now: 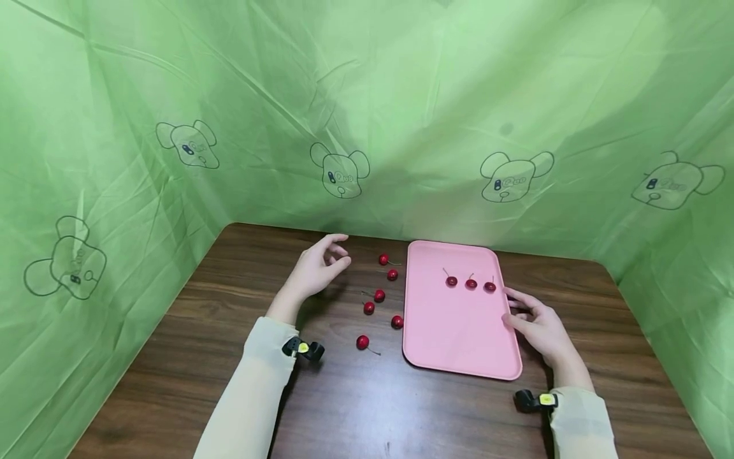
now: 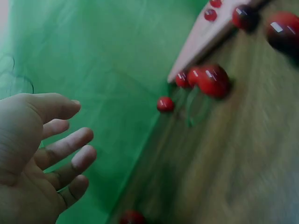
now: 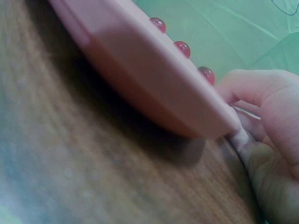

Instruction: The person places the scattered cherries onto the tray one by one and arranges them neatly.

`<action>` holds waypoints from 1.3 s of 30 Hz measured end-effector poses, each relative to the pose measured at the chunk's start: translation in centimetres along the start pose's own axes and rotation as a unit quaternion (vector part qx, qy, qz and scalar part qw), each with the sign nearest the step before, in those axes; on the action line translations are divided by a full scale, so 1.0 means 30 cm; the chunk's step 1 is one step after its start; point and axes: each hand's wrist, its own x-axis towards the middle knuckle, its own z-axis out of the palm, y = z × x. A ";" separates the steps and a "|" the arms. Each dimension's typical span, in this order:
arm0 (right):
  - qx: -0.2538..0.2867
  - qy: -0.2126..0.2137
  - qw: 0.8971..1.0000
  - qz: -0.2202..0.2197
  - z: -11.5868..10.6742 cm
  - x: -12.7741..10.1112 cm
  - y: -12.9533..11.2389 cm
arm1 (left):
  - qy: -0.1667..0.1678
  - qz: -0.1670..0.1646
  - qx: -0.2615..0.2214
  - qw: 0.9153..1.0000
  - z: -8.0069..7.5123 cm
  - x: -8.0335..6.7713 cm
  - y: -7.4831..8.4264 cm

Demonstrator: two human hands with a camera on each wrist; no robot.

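A pink tray lies on the wooden table, with three red cherries in a row in its upper part, among them a middle cherry. My right hand pinches the tray's right rim between thumb and fingers; the right wrist view shows the hand at the tray's side wall. Left of the tray, several loose cherries with stems lie scattered, such as a cherry nearest the front. My left hand hovers left of them, fingers loosely bent and holding nothing. In the left wrist view another cherry shows at the bottom edge.
The brown table reaches under both forearms. Green cloth printed with bear heads hangs behind it and on both sides, close to the table's far edge. Black wrist cameras are strapped over both sleeves.
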 end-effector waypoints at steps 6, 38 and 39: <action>-0.001 0.002 1.000 -0.003 0.000 -0.008 0.001 | 0.016 -0.021 0.010 1.000 -0.049 -0.064 -0.061; -0.005 -0.002 1.000 0.008 -0.003 0.000 0.006 | -0.049 -0.099 -0.067 0.992 -0.120 -0.156 -0.255; -0.005 -0.002 1.000 0.009 -0.001 0.000 0.004 | -0.048 -0.099 -0.068 0.992 -0.120 -0.157 -0.259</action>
